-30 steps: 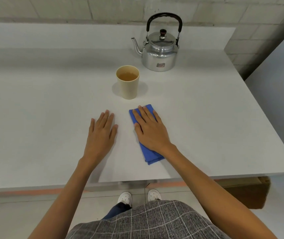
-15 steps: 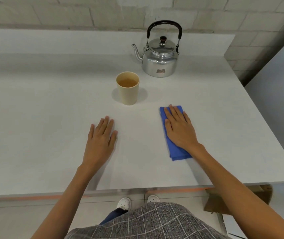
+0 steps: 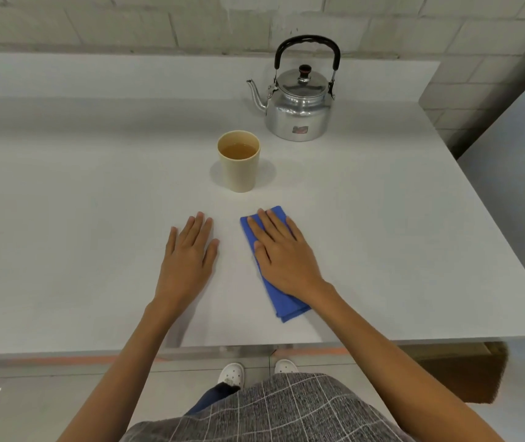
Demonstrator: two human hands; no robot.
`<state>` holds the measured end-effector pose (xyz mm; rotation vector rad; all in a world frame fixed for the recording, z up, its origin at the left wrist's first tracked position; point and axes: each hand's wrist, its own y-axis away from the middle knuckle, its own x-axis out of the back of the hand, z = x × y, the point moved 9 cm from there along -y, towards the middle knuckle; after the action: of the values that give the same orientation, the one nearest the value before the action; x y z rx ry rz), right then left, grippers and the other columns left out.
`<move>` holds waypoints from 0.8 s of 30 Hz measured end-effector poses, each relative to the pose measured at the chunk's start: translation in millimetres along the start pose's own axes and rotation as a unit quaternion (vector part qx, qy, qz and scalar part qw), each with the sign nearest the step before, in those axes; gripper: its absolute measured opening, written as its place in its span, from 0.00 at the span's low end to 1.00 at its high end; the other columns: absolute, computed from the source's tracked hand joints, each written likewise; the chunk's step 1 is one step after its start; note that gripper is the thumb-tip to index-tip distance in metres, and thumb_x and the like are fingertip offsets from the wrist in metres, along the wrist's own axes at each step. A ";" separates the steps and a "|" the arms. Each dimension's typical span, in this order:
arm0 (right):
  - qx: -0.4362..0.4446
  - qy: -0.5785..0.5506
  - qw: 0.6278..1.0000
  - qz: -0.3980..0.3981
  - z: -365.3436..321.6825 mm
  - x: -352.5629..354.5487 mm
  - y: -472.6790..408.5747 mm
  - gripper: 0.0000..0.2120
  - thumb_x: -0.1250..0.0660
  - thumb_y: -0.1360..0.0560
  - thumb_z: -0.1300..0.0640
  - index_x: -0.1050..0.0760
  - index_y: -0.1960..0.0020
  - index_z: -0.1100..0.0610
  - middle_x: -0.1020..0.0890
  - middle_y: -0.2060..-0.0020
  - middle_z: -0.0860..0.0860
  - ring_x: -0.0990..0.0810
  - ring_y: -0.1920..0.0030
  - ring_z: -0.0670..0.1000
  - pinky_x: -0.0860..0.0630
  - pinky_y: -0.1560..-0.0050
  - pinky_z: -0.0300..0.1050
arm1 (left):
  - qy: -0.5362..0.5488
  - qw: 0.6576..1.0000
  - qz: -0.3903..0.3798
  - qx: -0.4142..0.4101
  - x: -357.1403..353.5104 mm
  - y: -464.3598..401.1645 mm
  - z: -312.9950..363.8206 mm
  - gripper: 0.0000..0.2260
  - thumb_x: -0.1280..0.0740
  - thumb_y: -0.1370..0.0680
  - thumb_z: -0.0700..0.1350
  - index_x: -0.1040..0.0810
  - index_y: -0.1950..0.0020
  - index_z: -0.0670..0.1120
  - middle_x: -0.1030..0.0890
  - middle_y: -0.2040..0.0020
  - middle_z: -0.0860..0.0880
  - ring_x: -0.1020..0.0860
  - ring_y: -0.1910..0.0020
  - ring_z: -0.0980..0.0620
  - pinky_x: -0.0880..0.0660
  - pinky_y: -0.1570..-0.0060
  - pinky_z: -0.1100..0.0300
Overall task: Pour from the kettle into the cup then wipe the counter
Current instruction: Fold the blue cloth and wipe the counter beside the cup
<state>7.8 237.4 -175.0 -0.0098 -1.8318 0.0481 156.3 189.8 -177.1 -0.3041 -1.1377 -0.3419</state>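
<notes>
R hand (image 3: 282,253) flat on blue cloth (image 3: 288,306), fingers spread; L hand (image 3: 188,255) flat, fingers together. Risk: wide swipe hits full cup (image 3: 239,164) → spill.

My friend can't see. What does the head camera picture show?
A person's right hand presses flat on a folded blue cloth on a white counter, with the left hand resting flat beside it. Behind them stand a beige cup of brownish liquid and a shiny metal kettle.
</notes>
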 end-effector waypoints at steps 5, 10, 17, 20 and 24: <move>-0.013 -0.015 1.000 0.001 25.5 7.2 48.5 0.24 0.54 0.18 0.50 0.51 0.23 0.50 0.51 0.23 0.45 0.58 0.24 0.41 0.63 0.25 0.42 | 0.003 1.000 -0.002 -0.002 0.3 0.4 0.4 0.23 0.50 0.18 0.51 0.46 0.24 0.47 0.46 0.22 0.48 0.51 0.23 0.52 0.58 0.24 0.53; -0.064 -0.014 0.998 0.021 79.7 23.8 55.7 0.23 0.50 0.18 0.55 0.47 0.24 0.52 0.48 0.24 0.46 0.53 0.24 0.44 0.60 0.25 0.42 | 0.001 1.000 0.001 -0.004 0.9 1.5 1.2 0.23 0.51 0.18 0.51 0.46 0.24 0.47 0.46 0.22 0.48 0.51 0.23 0.52 0.58 0.24 0.53; -0.111 0.002 0.993 0.032 85.4 21.7 -13.8 0.24 0.52 0.18 0.54 0.48 0.23 0.56 0.45 0.23 0.53 0.50 0.23 0.51 0.54 0.24 0.49 | -0.001 1.000 0.002 -0.004 0.9 2.2 1.9 0.23 0.51 0.18 0.51 0.46 0.24 0.46 0.46 0.22 0.48 0.51 0.23 0.52 0.58 0.25 0.53; -0.095 0.013 0.995 0.031 53.7 13.4 -38.4 0.24 0.53 0.18 0.54 0.48 0.23 0.56 0.45 0.23 0.53 0.49 0.23 0.52 0.53 0.24 0.51 | -0.002 1.000 0.000 -0.004 0.8 2.2 1.7 0.23 0.50 0.18 0.50 0.46 0.24 0.46 0.46 0.22 0.48 0.51 0.23 0.52 0.58 0.25 0.53; -0.035 0.012 0.999 0.033 -11.7 -2.0 -40.7 0.24 0.53 0.18 0.53 0.47 0.24 0.57 0.44 0.23 0.54 0.48 0.23 0.52 0.54 0.24 0.51 | -0.003 1.000 0.003 -0.004 2.4 1.4 2.1 0.23 0.49 0.18 0.49 0.45 0.24 0.45 0.45 0.22 0.47 0.49 0.23 0.51 0.55 0.24 0.51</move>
<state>20.4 196.9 -172.4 -0.1194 -1.8076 0.0311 156.0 191.6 -174.1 -0.3163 -1.1421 -0.3399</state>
